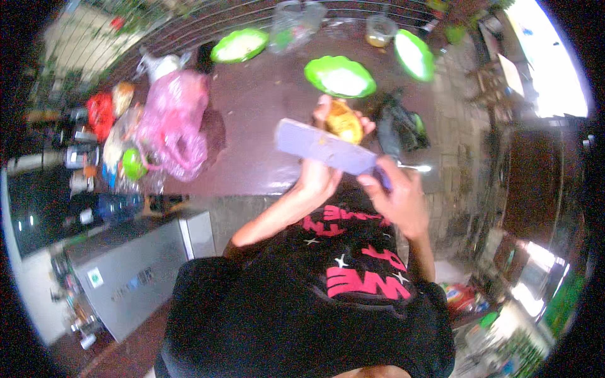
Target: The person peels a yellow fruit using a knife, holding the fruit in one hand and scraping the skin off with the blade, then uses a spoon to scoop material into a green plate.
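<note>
My left hand [323, 110] is shut around a yellow piece of fruit or vegetable [344, 122], its fingers showing on both sides. In my right hand [399, 196] is a wide-bladed knife [326, 145] with a purple handle. The pale blade slants across the near side of the yellow piece and hides part of it and of my left hand. Blur keeps me from telling whether the edge touches it. Just beyond my left hand sits a green-rimmed, scalloped plate [312, 71] with a white middle.
Two more green-rimmed plates [240, 46] [414, 54] stand farther back on the brown table [255, 127]. Clear plastic bags [293, 28] and a clear container [381, 32] are behind. Left lies a pink plastic bag [175, 118]; right, a dark bag [399, 125].
</note>
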A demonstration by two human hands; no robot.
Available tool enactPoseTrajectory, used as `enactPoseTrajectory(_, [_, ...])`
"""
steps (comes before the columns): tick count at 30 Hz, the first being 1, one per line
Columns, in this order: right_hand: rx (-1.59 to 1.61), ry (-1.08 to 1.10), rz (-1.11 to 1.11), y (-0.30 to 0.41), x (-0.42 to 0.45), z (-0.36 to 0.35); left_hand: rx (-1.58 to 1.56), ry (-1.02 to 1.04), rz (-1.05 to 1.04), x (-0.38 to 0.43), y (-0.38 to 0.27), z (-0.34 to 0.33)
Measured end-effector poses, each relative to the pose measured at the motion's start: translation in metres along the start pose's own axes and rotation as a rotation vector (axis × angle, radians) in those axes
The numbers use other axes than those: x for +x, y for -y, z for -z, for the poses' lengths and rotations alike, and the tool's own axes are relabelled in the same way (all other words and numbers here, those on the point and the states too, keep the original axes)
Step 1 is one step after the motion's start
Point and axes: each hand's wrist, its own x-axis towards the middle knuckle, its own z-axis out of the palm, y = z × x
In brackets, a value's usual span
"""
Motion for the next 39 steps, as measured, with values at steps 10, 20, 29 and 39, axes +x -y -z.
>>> enactPoseTrajectory(10, [0.106, -0.177, -0.144, 0.009, 0.025, -0.005, 0.025, -0.117, -0.098, -0.013, -0.031, 0.012])
enactPoseTrajectory(20, [0.225, 0.043, 0.021, 0.015, 0.028, -0.037, 0.044, -0.01, -0.021, -0.011, -0.027, 0.032])
enactPoseTrajectory(29, [0.302, 0.021, 0.122, -0.008, 0.019, -0.007, -0.124, -0.044, 0.064, -0.004, -0.028, 0.041])
enactPoseTrajectory(39, [-0.103, 0.087, 0.277, -0.005, 0.007, 0.002, 0.063, 0.039, 0.157, 0.0, -0.02, 0.032])
